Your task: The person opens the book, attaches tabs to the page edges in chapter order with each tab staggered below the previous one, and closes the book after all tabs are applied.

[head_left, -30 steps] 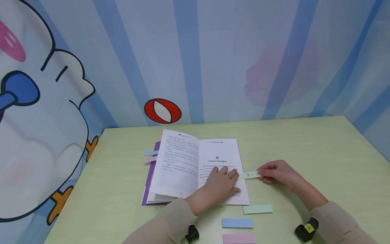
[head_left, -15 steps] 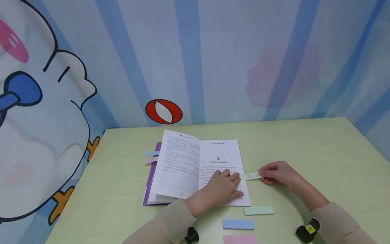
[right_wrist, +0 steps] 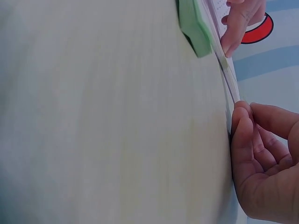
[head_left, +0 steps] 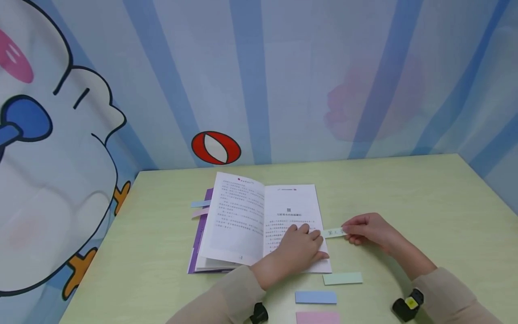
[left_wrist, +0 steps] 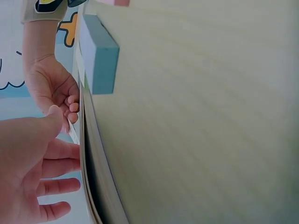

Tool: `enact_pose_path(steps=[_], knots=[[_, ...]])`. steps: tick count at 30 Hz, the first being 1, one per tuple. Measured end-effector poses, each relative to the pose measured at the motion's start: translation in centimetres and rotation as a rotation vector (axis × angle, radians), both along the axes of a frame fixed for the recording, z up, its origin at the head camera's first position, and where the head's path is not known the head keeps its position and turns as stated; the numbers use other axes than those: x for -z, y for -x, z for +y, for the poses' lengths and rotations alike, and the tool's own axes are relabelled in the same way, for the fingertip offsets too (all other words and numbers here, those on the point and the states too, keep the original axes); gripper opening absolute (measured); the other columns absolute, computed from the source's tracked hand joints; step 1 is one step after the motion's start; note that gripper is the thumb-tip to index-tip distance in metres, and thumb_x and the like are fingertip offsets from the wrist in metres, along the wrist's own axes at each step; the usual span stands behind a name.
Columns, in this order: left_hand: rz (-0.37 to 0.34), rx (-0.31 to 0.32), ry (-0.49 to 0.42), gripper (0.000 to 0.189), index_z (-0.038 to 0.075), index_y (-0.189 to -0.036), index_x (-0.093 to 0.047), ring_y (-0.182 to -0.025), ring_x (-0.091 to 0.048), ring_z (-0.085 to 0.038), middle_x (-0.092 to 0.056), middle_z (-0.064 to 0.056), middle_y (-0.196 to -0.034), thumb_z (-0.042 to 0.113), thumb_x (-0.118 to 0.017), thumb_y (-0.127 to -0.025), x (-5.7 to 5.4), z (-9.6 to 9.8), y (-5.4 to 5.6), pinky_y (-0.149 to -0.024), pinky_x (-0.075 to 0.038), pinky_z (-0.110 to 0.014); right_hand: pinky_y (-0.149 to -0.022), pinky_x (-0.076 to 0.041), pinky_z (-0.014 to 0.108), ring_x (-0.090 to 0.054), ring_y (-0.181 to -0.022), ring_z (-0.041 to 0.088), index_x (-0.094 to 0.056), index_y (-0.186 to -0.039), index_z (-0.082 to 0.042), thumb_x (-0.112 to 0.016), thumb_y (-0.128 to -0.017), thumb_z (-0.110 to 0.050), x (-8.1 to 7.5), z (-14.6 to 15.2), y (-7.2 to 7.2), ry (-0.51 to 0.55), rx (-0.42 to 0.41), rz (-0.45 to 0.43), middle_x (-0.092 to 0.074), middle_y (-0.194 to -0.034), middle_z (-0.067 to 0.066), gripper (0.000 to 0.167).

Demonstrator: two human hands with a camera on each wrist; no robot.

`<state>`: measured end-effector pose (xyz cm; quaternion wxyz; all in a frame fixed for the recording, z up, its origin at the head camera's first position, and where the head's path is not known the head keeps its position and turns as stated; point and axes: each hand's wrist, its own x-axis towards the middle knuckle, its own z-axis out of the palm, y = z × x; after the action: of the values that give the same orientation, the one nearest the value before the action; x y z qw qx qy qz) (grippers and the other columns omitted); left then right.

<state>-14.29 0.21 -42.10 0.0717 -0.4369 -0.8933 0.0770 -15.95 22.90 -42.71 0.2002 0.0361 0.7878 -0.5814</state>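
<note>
An open book (head_left: 289,200) with a purple cover lies on the table. Across the right page rests my left hand (head_left: 297,252), its fingertips by the outer edge; the left wrist view shows those fingers (left_wrist: 60,186) extended and spread. A pale green sticky note (head_left: 332,232) with handwriting sticks out from that edge. My right hand (head_left: 370,229) pinches the note's outer end between thumb and fingers, also seen in the right wrist view. The note's inner end is by the left fingertips, and how far it reaches onto the page is partly hidden.
Below the book lie a green sticky note pad (head_left: 342,278), a blue pad (head_left: 315,297) and a pink pad (head_left: 317,317). A blue tab (head_left: 200,204) and a pink tab (head_left: 200,212) project from the book's left side. A printed fabric backdrop (head_left: 291,90) stands behind the table.
My left hand has slid a little to the right along the page, toward its outer edge. The right hand keeps its pinch on the sticky note in about the same place.
</note>
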Motion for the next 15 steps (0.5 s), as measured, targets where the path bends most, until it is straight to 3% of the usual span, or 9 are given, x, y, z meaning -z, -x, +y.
enact_pose_path(steps=[7, 15], knots=[[-0.016, -0.014, 0.003, 0.049, 0.019, -0.123, -0.06, -0.097, -0.05, -0.012, -0.058, 0.008, -0.123, 0.052, -0.037, -0.096, 0.11, 0.77, 0.16, -0.076, -0.041, -0.028, -0.061, -0.053, 0.022, -0.059, -0.061, 0.009, -0.06, -0.108, 0.014, -0.062, -0.09, -0.013, 0.06, 0.07, 0.04, -0.003, 0.0, 0.003, -0.067, -0.074, 0.003, 0.032], [-0.048, -0.088, 0.053, 0.052, 0.022, -0.136, -0.049, -0.112, -0.047, -0.012, -0.045, 0.011, -0.139, 0.052, -0.033, -0.097, 0.58, 0.97, 0.87, -0.086, -0.04, -0.033, -0.061, -0.053, 0.023, -0.06, -0.063, 0.009, -0.059, -0.109, 0.015, -0.061, -0.09, -0.014, 0.04, 0.14, 0.0, 0.0, -0.012, 0.011, -0.067, -0.076, 0.004, 0.034]])
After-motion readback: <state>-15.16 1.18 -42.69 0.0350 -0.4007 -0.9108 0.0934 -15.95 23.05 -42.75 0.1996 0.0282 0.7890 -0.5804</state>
